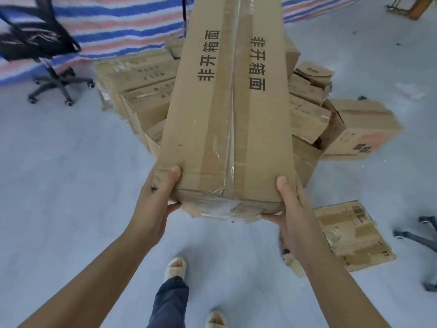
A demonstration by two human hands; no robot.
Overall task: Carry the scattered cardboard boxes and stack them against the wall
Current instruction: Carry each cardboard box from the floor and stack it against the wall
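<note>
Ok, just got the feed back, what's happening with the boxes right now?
A person carries a long taped cardboard box, the left hand and right hand gripping its near end corners. Ahead, a pile of boxes lies by the striped tarp. One flattened box lies on the floor at the right.

A long box (227,110) is held out in front of the person, its near end between the left hand (155,197) and right hand (292,209). Beyond and beneath it a pile of boxes (142,91) sits on the floor (71,185) before a tarp (113,27). An office chair (45,55) stands left of the pile. A flattened box (350,233) lies on the floor to the right, near another chair's base (418,235).
</note>
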